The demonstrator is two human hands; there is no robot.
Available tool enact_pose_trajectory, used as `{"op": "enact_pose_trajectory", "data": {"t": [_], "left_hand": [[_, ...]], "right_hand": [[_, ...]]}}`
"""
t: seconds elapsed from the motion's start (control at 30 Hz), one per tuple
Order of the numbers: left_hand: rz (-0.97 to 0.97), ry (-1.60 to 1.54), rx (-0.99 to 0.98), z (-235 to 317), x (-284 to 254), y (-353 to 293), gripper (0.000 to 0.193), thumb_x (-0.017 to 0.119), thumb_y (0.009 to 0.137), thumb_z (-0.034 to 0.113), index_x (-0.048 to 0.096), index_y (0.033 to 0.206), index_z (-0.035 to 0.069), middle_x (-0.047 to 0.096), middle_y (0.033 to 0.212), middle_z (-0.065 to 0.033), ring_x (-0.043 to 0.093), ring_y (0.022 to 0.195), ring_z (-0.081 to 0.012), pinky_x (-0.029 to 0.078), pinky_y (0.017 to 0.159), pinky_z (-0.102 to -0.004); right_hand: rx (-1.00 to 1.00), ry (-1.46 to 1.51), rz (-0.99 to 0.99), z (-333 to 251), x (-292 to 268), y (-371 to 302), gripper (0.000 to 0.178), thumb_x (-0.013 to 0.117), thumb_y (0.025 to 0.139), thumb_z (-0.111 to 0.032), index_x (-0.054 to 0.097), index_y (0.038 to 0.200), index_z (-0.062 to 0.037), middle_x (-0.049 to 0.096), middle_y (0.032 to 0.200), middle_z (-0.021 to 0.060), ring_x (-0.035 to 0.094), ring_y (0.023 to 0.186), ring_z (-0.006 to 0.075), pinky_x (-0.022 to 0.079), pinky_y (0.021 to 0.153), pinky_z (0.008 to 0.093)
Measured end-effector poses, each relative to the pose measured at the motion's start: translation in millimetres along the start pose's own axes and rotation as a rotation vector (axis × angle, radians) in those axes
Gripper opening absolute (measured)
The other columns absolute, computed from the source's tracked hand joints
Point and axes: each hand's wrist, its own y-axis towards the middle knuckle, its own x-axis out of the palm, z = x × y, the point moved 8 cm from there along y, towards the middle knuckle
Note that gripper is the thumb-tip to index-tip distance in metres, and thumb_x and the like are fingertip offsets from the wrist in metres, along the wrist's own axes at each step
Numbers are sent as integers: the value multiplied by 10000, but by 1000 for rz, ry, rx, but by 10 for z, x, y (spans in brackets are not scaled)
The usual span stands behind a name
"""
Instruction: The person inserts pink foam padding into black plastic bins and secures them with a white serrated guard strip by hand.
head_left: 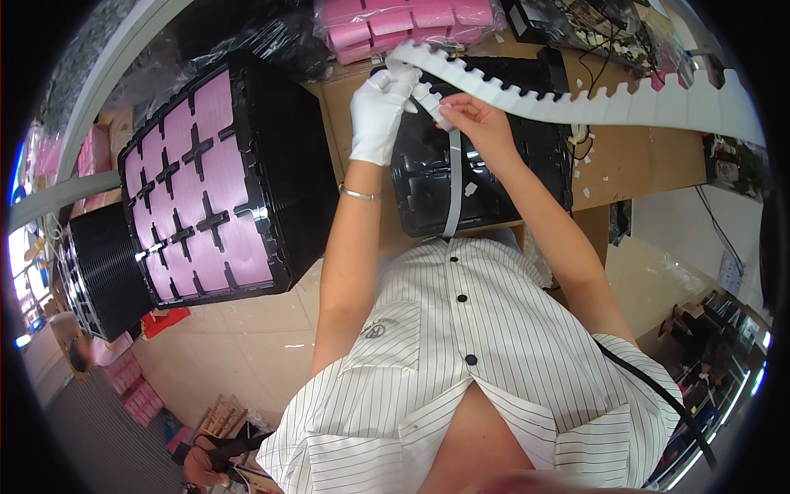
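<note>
A long white strip (527,104) with a notched edge curves in from the right and folds over at my left hand. My left hand (380,115), in a white glove, is closed on the strip by that fold. The bare fingers of my right hand (481,123) pinch a short white piece at the strip's lower end; whether it is still joined to the strip I cannot tell. Both hands are above a glossy black plastic tray (424,202). A grey band (454,185) runs across the tray, and a small white scrap (471,189) lies on it.
At the left stands a tall stack of black trays (292,156) with pink pieces (197,173) in the top one. Pink packs in clear plastic (395,25) lie behind the hands. White scraps are scattered on the cardboard-brown tabletop (650,160). Cables and a bin of parts (605,33) sit far right.
</note>
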Motion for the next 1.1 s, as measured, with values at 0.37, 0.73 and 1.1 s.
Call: {"op": "enact_pose_trajectory", "data": {"t": [0.37,0.73,1.1], "left_hand": [[-121,122,-158,-201,130,-371,83,608,845,24,658,912,18,676,811,-27,588,649,-54,409,593,-181],[56,162,-159,-200,-147,-631,151,689,866,124,688,980,25,695,847,-15,565,644,-20,392,570,-159],[73,132,-157,-303,-166,-773,192,678,879,117,683,1032,1,689,858,-20,572,668,-29,401,570,-154]], "right_hand": [[-937,-1098,141,-573,88,-698,154,738,785,-114,738,939,-110,662,908,97,619,865,287,475,802,349],[-338,-1190,458,-139,-2364,539,112,752,722,-187,754,818,-128,637,801,75,595,853,264,488,760,371],[-407,-1395,473,-64,-2317,607,174,744,744,-218,668,728,-62,629,744,85,606,757,284,472,760,397]]}}
